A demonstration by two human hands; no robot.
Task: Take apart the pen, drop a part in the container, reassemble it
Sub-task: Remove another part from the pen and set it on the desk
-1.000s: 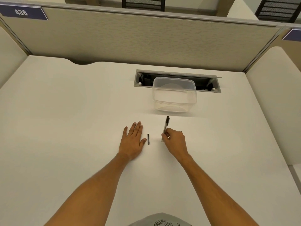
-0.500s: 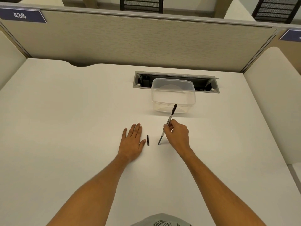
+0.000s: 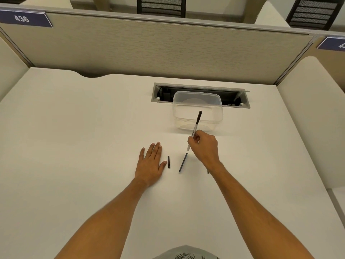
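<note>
So the pen barrel (image 3: 195, 128) is up off the counter (image 3: 74, 146) now. A second ago it was lying nearly flat under our right hand (image 3: 204, 144), and now that hand has tipped it steeply, black end pointing up and away toward the clear plastic container (image 3: 197, 111). Our fingers are pinched closed around the white middle of the barrel. The thin dark refill (image 3: 183, 162) is sliding out of the bottom end, below and a bit left of the right hand, with its lower tip down at the counter. Looks to us like the tilt is what's letting it drop free, so the taking-apart step is basically wrapping up.

The small black cap piece (image 3: 168, 161) lies loose on the counter just right of our left hand (image 3: 151, 161), almost touching the thumb. That hand hasn't moved at all: flat, fingers spread, palm down, holding nothing.

There's also a tiny dark bit (image 3: 208, 171) peeking out beside the right wrist; we can't tell what it is.

The container sits beyond the right hand, in front of the cable tray slot (image 3: 201, 89), and looks empty. So nothing's been dropped in yet. Our guess is the refill or the cap goes in next, then everything gets put back together.
</note>
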